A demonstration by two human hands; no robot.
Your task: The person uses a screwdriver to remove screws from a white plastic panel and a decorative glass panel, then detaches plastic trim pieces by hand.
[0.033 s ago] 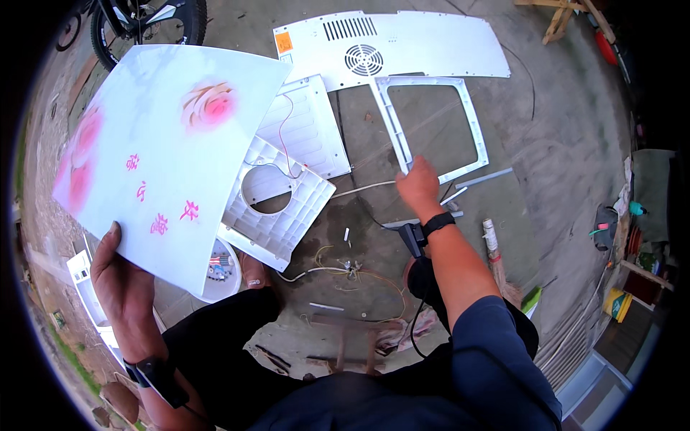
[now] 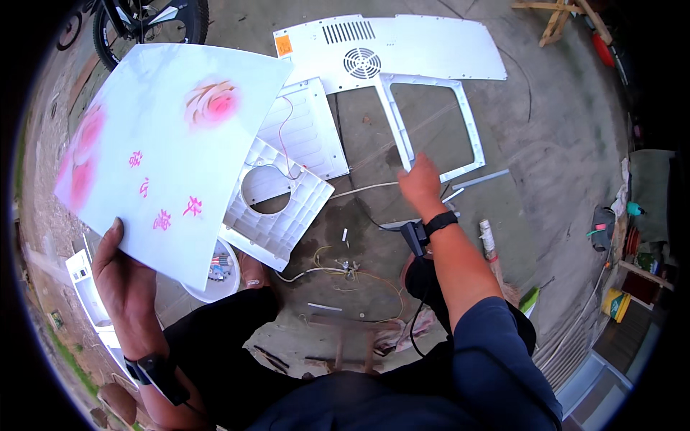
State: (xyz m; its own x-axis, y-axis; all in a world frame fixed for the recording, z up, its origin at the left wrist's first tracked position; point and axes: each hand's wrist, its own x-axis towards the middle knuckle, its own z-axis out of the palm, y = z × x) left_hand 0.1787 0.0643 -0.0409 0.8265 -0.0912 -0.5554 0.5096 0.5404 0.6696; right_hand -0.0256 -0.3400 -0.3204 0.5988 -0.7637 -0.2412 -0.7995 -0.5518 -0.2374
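Note:
My left hand (image 2: 128,276) grips the lower edge of a large white panel (image 2: 165,165) printed with pink roses and red characters, thumb on its face. The panel is tilted up at the left. My right hand (image 2: 420,185) is closed on the lower left corner of a white rectangular frame (image 2: 471,133) lying on the ground. Partly behind the panel lie a white ribbed plastic base (image 2: 305,208) with a round hole and a white ridged sheet (image 2: 320,129). Under the panel's lower edge shows a white bowl (image 2: 228,284) with small parts in it.
A long white vented panel (image 2: 431,50) lies beyond the frame. Wires (image 2: 348,269) and a grey strip (image 2: 481,179) are on the ground. A brush with a pale handle (image 2: 488,241) lies right of my leg; a bicycle wheel (image 2: 194,29) stands at the back left.

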